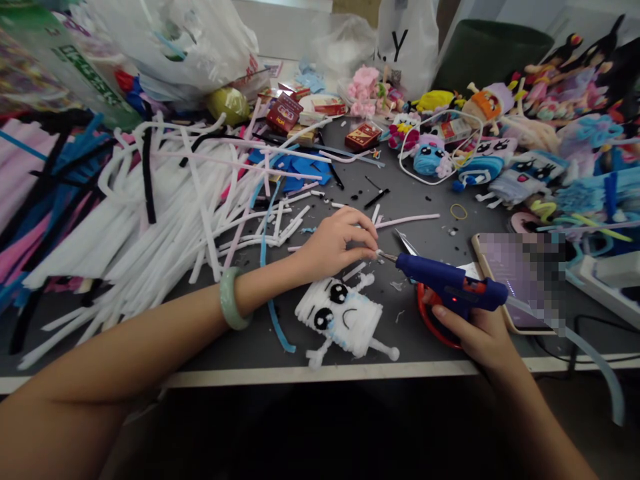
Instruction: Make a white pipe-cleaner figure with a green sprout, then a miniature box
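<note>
Hot-glue gun and small white piece in hand, near the front edge of a grey table

Table (pixel 230 360): the left side carries a spread pile of white chenille stems (pixel 135 233). Blue glue gun (pixel 440 277): right of centre, above a red dish (pixel 425 310), indicator lit. The right hand (pixel 465 330) is wrapped around its handle. Judged rigid, smooth and moderately weighty; the handle is the proper hold, the metal nozzle probably hot. White chenille doll (pixel 350 330): lying face up near the front edge, untouched. Judged light, soft and easily crushed; grip the body, not the thin limbs. Left hand (pixel 343 243): above the doll, thumb and fingertips nearly closed, apparently pinching a small white piece (pixel 379 253) at the nozzle. Judged very light, best taken at its edge.

Not verified: the piece's shape, mostly covered by fingertips; the trigger finger, behind the gun; the phone (pixel 489 267) screen, pixelated. Both forearms are cut off by the frame.
</note>
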A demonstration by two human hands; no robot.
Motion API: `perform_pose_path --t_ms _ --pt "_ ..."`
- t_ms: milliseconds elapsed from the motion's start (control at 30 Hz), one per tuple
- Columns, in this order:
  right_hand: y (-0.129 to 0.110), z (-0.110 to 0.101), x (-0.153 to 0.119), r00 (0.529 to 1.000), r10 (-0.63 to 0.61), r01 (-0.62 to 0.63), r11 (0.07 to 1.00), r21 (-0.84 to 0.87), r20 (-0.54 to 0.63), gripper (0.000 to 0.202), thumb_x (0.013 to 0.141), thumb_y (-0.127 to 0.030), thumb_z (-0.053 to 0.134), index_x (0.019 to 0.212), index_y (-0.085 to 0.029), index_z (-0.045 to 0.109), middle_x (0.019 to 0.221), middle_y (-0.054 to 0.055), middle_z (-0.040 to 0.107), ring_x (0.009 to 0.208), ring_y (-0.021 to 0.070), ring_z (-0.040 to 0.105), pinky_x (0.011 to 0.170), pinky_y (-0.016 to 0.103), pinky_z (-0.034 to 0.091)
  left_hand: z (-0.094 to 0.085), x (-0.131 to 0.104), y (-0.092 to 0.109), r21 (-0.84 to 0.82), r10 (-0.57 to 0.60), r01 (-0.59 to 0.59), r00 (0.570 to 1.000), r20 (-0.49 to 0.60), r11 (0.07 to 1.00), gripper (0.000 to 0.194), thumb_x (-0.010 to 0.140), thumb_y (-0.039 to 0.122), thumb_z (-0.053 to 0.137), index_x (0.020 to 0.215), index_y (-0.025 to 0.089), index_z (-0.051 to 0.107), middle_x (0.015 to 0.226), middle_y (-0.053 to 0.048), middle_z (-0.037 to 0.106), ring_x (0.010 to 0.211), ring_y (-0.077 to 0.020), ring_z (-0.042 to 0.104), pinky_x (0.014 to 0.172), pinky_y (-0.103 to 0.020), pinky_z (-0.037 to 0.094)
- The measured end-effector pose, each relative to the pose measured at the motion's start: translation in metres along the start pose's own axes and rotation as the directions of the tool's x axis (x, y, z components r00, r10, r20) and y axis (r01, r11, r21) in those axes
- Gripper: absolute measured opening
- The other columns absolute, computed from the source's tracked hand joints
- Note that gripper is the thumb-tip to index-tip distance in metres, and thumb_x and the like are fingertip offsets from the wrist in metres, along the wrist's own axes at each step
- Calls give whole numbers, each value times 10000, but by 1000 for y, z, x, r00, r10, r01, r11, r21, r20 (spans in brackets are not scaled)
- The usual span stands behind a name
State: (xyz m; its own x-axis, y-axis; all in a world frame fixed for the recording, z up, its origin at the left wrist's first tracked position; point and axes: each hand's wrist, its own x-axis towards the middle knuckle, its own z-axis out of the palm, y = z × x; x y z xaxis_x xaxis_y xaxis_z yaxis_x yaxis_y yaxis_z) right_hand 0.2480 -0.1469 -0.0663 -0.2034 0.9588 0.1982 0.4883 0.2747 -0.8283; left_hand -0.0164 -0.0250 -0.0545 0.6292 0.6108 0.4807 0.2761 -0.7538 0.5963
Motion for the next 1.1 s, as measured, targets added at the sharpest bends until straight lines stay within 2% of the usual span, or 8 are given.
perform_pose_path --t_ms 267,567,833,1100 --pt "1 0 0 1000 -11 10 1000 -2 -10 94 865 -264 657 948 -244 698 867 20 722 791 190 677 746 308 536 0 0 0 -1 2 -2 1000 19 1000 74 849 247 701 813 195 740 979 -48 701 980 -191 597 920 -355 456" --pt "1 1 1 1000 -21 21 1000 21 -14 101 868 -247 663 965 -250 692 872 3 729 789 168 687 733 254 546 1 0 2 -7 -24 24 999 32 1000 63 844 236 708 806 201 744 986 -45 697 1000 -193 596 933 -355 461" --pt "1 0 1 998 -63 63 998 -11 -21 128 873 -213 653 978 -280 684 897 -24 729 812 147 689 759 227 543 1 0 0 -22 5 -4 1000 20 1000 76 848 243 705 803 196 744 975 -49 697 990 -191 597 924 -351 467" --pt "-1 0 2 998 -61 61 998 -5 -32 89 876 -228 651 947 -264 690 867 -12 732 782 153 694 732 234 552 0 0 1 -25 14 -14 1000 22 1000 79 845 238 707 812 180 747 982 -61 697 992 -196 600 925 -355 470"
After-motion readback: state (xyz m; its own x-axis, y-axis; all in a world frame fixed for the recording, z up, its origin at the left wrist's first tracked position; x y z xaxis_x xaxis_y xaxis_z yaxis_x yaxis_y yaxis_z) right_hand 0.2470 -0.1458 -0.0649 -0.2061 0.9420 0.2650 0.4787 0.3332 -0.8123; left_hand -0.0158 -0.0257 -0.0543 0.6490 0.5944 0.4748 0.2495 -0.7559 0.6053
